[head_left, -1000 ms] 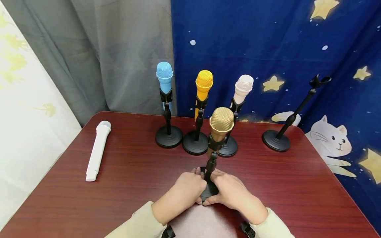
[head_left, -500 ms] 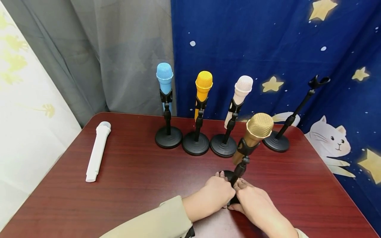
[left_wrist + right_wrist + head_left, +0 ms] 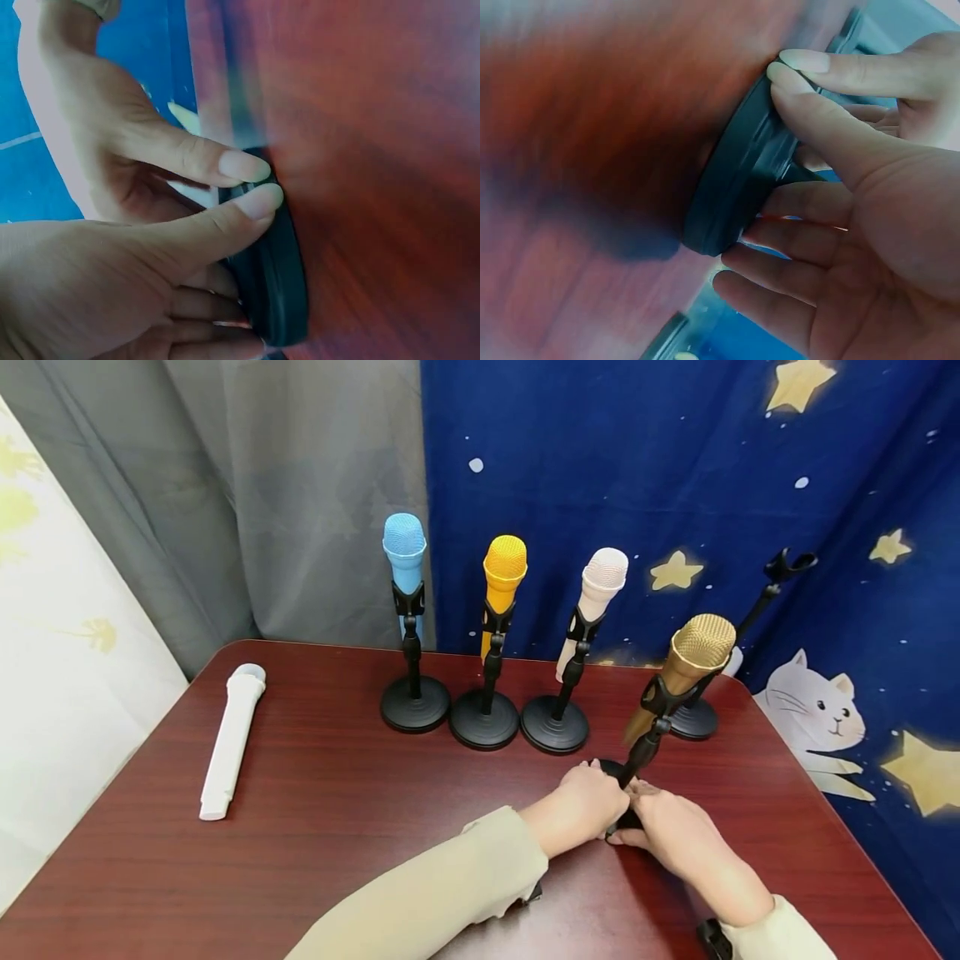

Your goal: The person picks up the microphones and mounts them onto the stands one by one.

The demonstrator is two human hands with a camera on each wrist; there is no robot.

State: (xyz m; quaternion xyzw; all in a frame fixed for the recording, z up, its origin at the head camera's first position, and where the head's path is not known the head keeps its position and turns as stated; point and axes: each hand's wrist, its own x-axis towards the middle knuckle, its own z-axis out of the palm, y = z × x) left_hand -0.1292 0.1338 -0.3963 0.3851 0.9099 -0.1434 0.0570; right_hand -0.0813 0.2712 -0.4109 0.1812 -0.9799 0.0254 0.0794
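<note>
Both hands grip the round black base [image 3: 283,296] of a microphone stand [image 3: 647,745] that holds a gold microphone [image 3: 693,652] in its clip, leaning to the right. On the base's left side is my left hand [image 3: 588,800], and my right hand [image 3: 678,831] has the other side. The wrist views show the two thumbs nearly meeting on the near rim, with fingers bent round the base's sides. Whether the base touches the table cannot be told. Behind stand a blue microphone [image 3: 405,552], a yellow microphone [image 3: 505,568] and a white microphone [image 3: 602,581], each on a black stand.
A loose white microphone [image 3: 232,743] lies on the left of the red-brown table [image 3: 360,860]. At the back right, partly hidden by the gold microphone, is a black stand with a bare clip [image 3: 783,567]. Curtains [image 3: 337,510] hang behind the table.
Both hands have carried or slid the stand with the gold microphone rightward, and lately a little away from me. It now partly covers the bare stand. The head view has shifted slightly.
</note>
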